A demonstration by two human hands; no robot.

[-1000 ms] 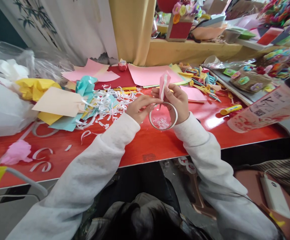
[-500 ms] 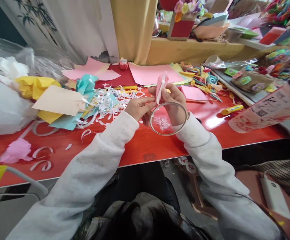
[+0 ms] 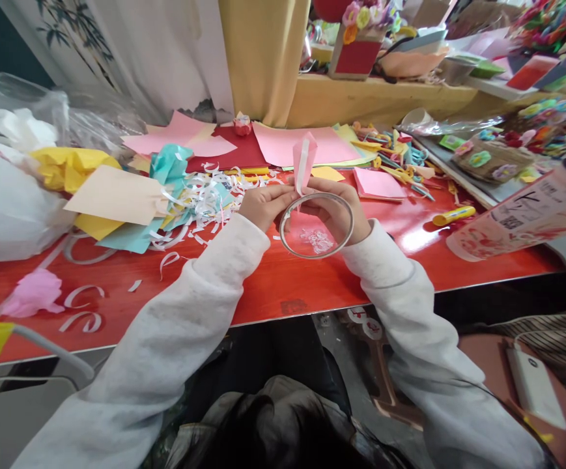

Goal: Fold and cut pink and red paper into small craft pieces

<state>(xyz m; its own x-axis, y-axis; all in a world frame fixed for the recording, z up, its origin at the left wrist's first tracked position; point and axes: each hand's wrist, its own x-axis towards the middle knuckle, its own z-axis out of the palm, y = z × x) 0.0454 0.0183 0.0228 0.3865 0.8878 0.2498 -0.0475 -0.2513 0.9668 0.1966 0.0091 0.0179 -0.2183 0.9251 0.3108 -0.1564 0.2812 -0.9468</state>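
Note:
A folded pink paper piece (image 3: 305,161) with a pale strip down its face stands upright between my hands. My left hand (image 3: 266,206) pinches its lower end from the left. From the right, my right hand (image 3: 342,203) has its fingers closed at the same lower end. A roll of clear tape (image 3: 349,236), seen as a ring, hangs in front of my right hand and reaches toward my left fingertips. Through the ring shows a small cluster of whitish shreds (image 3: 318,241). Part of my right fingers is hidden behind the ring.
White curled paper strips (image 3: 204,198) and coloured sheets lie at the left. Pink sheets (image 3: 297,144) are at the back. On the right stand a yellow marker (image 3: 453,215) and a tilted pink cup (image 3: 517,212). The red table's edge (image 3: 302,315) is nearest me.
The pink paper has moved slightly left and turned so that its wider face shows. The tape ring has shifted left and up a little. Both hands have closed in around the paper's lower end.

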